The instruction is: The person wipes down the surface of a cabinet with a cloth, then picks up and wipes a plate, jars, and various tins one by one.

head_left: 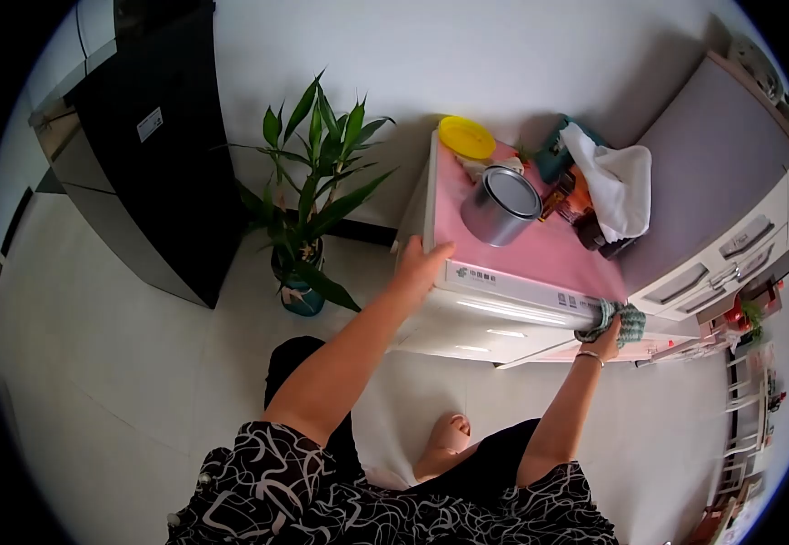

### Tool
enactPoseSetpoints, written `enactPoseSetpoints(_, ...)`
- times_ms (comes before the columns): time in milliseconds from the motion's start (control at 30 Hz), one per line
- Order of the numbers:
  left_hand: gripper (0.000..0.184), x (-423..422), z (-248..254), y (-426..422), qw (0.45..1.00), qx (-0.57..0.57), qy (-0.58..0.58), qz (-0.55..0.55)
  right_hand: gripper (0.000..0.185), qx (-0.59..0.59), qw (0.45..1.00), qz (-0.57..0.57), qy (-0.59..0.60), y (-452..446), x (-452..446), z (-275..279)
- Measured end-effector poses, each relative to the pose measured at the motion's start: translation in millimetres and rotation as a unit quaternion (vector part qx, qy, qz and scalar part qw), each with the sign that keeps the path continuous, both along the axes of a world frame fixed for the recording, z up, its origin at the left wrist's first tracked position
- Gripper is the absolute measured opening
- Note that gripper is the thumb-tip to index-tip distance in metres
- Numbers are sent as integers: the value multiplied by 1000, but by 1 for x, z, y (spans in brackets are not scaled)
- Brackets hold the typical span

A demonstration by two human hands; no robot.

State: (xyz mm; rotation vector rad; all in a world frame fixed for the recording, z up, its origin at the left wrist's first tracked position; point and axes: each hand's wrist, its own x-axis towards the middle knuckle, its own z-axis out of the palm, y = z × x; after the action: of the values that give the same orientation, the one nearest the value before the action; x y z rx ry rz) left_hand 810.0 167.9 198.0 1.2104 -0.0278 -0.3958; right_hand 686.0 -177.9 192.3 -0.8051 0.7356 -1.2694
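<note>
At the near left corner of a white cabinet (485,334), my left hand (422,263) rests with thumb and fingers apart across the edge. Some of its fingers are hidden by the corner. My right hand (605,343) is closed on a green knitted cloth (630,323), which presses against the cabinet's front edge at the right. A pink cover (553,266) lies over the cabinet top. On it stand a silver metal tin (496,218), a round yellow lid (467,137) and a white tissue pack (629,186), with several small items among them.
A potted plant (312,218) stands on the floor left of the cabinet, beside a tall black appliance (153,136). A taller cabinet with a grey side (712,163) adjoins on the right. Small white chairs (741,413) appear at the far right. My slippered foot (449,436) is below.
</note>
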Motion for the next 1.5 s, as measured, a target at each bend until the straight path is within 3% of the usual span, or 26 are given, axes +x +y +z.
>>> enactPoseSetpoints(33, 40, 0, -4, -2, 999, -42, -17, 19, 51, -1, 1000, -2, 1, 5, 6, -1)
enactPoseSetpoints(100, 43, -3, -4, -10, 995, -86, -38, 16, 40, -67, 983, -160, 59, 6, 14, -1)
enactPoseSetpoints(167, 42, -7, 6, -4, 995, -101, 0, 8, 55, -71, 977, -199, 33, 20, 21, 9)
enactPoseSetpoints(300, 42, -11, 8, -5, 996, -92, -1, 4, 59, -49, 970, -220, 88, 17, 24, 8)
enactPoseSetpoints(600, 40, -10, -3, -11, 997, -60, -35, 22, 53, -72, 983, -169, 10, 14, 27, 11)
enactPoseSetpoints(967, 43, -10, 10, -7, 987, -150, 52, 16, 37, -109, 988, -106, 6, 10, 25, 8)
enactPoseSetpoints(1033, 44, -11, 11, -8, 984, -166, 60, 16, 37, -105, 980, -167, 37, 14, 26, 10)
enactPoseSetpoints(1233, 42, -6, 10, -7, 988, -147, 43, 11, 52, -127, 968, -173, 132, 16, 21, 9)
enactPoseSetpoints(1300, 44, 4, -8, -9, 1000, -20, 9, -11, 58, -136, 972, -86, 169, 9, 8, 8)
enactPoseSetpoints(1333, 44, 9, -9, -7, 1000, -21, 3, -20, 62, -139, 949, -124, 256, -2, 3, 2)
enactPoseSetpoints(1367, 50, 14, -8, -3, 998, -16, 22, -48, 62, -136, 949, -134, 251, -14, -6, -3)
enactPoseSetpoints(1433, 56, 15, -2, -2, 996, -11, 37, -84, 61, -277, 908, -108, 293, -10, -20, 7)
enactPoseSetpoints(1467, 63, 13, 1, -3, 999, 17, 3, -49, 58, -311, 864, -141, 369, -9, -29, 15)
enactPoseSetpoints(1500, 70, 10, 5, -3, 998, 45, -29, -13, 58, -307, 865, -148, 369, 9, -32, 34)
